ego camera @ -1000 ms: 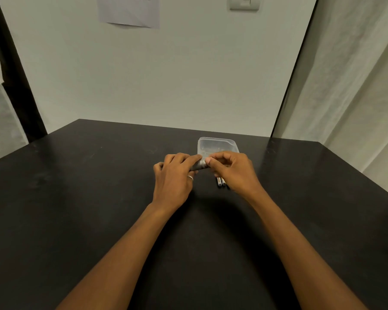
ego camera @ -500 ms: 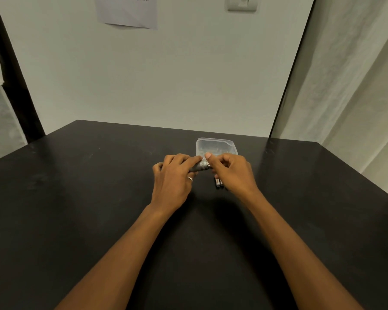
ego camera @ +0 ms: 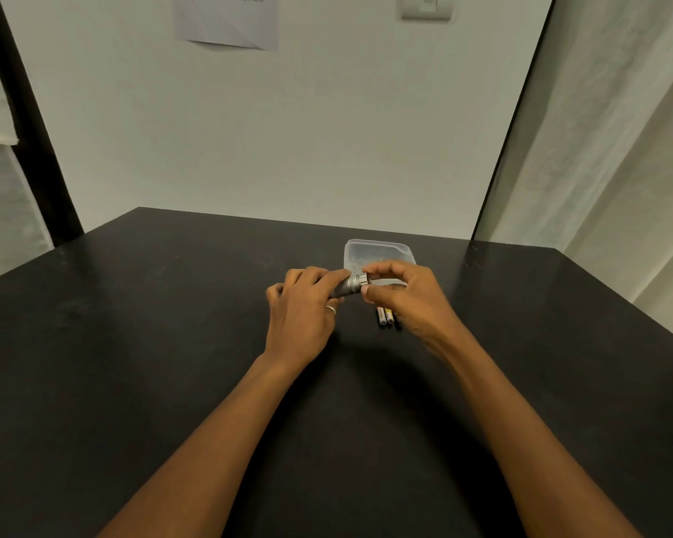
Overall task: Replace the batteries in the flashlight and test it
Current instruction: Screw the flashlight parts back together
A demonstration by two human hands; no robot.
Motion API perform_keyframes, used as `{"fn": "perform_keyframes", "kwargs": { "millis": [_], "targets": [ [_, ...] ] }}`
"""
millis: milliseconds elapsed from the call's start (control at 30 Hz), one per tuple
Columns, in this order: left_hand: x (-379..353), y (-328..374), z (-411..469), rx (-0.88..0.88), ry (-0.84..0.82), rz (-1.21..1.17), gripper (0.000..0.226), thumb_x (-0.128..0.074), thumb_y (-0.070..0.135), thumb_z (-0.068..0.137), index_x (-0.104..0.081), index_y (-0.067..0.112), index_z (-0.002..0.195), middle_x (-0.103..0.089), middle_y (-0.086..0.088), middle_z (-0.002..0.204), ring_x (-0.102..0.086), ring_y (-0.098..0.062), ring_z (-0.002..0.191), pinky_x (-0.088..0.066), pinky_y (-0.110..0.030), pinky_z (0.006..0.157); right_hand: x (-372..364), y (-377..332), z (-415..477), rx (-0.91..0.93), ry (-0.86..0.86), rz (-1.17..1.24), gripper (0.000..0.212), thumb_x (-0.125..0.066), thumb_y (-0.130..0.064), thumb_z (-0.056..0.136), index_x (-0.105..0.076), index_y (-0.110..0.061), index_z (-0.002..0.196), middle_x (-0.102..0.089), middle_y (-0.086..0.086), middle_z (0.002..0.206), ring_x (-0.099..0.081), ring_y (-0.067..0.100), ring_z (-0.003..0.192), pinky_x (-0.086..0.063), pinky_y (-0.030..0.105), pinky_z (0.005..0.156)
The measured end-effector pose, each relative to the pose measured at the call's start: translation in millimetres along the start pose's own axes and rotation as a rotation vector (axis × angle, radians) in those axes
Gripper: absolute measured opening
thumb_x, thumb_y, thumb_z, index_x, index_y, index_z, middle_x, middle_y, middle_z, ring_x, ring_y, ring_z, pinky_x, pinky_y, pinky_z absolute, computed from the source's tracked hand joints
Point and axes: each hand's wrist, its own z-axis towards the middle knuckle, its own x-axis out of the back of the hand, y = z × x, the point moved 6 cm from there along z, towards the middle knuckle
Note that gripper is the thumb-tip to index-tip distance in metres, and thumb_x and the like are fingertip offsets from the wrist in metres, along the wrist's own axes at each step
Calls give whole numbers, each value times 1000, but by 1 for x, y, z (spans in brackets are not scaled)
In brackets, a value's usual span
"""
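1. Head view, nearest the camera: shows two bare forearms entering from the bottom edge and converging over a black table point(ego camera: 171, 343).
2. Left hand point(ego camera: 302, 316), with a ring point(ego camera: 330, 309) on one finger: wraps round the dark barrel of the flashlight point(ego camera: 344, 288), with curled fingers covering most of its length and the forefinger laid along the top.
3. Right hand point(ego camera: 408, 300): pinches the flashlight's silver end between thumb tip and forefinger, with the other fingers arched loosely above and holding nothing else. Hides the very tip, so cannot tell whether a cap is seated there.
4. Flashlight: held between both hands, nearly level, with the silver end tilted slightly up and to the right, in front of the container.
5. Batteries point(ego camera: 385, 315): lie side by side on the table just beside and partly beneath the right hand. Shows two with orange and yellow casings plainly, and a darker third mostly hidden.
6. Clear plastic container point(ego camera: 377, 250): rests on the table just beyond the fingertips, its contents too faint to tell.
7. Background: pale wall point(ego camera: 288, 130) bearing a paper sheet point(ego camera: 226, 21) and a switch plate point(ego camera: 426, 5). Flanked by a dark post point(ego camera: 28, 122) at left and a light curtain point(ego camera: 618, 149) at right.
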Motion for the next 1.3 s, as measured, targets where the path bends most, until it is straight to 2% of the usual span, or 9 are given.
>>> {"fn": "perform_keyframes", "kwargs": {
  "millis": [167, 300, 400, 533, 767, 867, 1000, 1167, 1300],
  "targets": [
    [1, 0, 0, -2, 0, -4, 43, -68, 20, 93, -60, 32, 134, -63, 5, 121, -50, -21, 116, -34, -40, 89, 0, 0, 1, 10, 5, 19, 23, -77, -13, 90, -74, -21, 111, -75, 7, 104, -76, 22, 92, -64, 36, 83],
    [1, 1, -1, -6, 0, 2, 43, -68, 20, 93, -60, 33, 134, -63, 6, 120, -50, -21, 116, -34, -40, 88, 0, 2, 1, 26, 22, -7, 15, -76, -23, 92, -75, -19, 106, -78, 3, 93, -76, 17, 86, -64, 34, 79],
    [1, 3, -1, -17, -4, 4, 44, -68, 20, 93, -60, 33, 134, -63, 6, 120, -50, -20, 116, -34, -40, 89, 2, 1, 0, 32, 60, -35, 17, -74, -31, 93, -77, -15, 100, -78, 2, 85, -75, 15, 77, -63, 31, 75],
    [1, 4, -2, -21, -2, 7, 45, -70, 21, 92, -60, 32, 134, -64, 5, 121, -51, -21, 116, -34, -41, 89, 2, 2, 0, 39, 98, -89, 21, -73, -37, 92, -79, -17, 98, -78, -3, 86, -75, 12, 80, -64, 29, 74],
    [2, 4, -1, -28, -5, 16, 45, -71, 21, 92, -60, 33, 134, -64, 5, 120, -51, -21, 115, -36, -42, 89, 2, -3, 0, 83, 136, -43, 15, -78, -28, 89, -78, -17, 98, -76, -4, 95, -75, 13, 88, -64, 30, 78],
    [1, 1, -1, -15, -7, 29, 45, -69, 23, 93, -59, 35, 135, -63, 6, 121, -50, -21, 116, -33, -40, 88, 4, -1, 1, 61, 64, -32, 14, -78, -27, 89, -80, -20, 100, -77, -7, 96, -74, 11, 92, -62, 30, 86],
    [0, 0, -1, 0, -11, 17, 44, -67, 24, 94, -58, 36, 136, -62, 7, 121, -48, -19, 115, -30, -37, 88, 6, 1, 2, 20, -6, -11, 25, -79, -11, 87, -78, -14, 112, -77, 1, 106, -73, 15, 101, -59, 32, 94],
    [1, 2, -1, -16, -3, 18, 44, -68, 22, 93, -59, 35, 135, -62, 7, 119, -50, -20, 114, -34, -41, 87, 6, 1, -1, 1, 8, 28, 12, -76, -22, 91, -79, -15, 100, -79, 4, 88, -76, 18, 84, -61, 25, 75],
    [2, 5, -2, -41, 10, 9, 45, -70, 19, 91, -60, 33, 133, -63, 6, 118, -50, -21, 113, -36, -43, 86, 7, 4, -2, -27, 62, -80, 28, -70, -43, 93, -79, -17, 88, -77, 2, 77, -71, 10, 69, -58, 25, 68]
  ]
}}
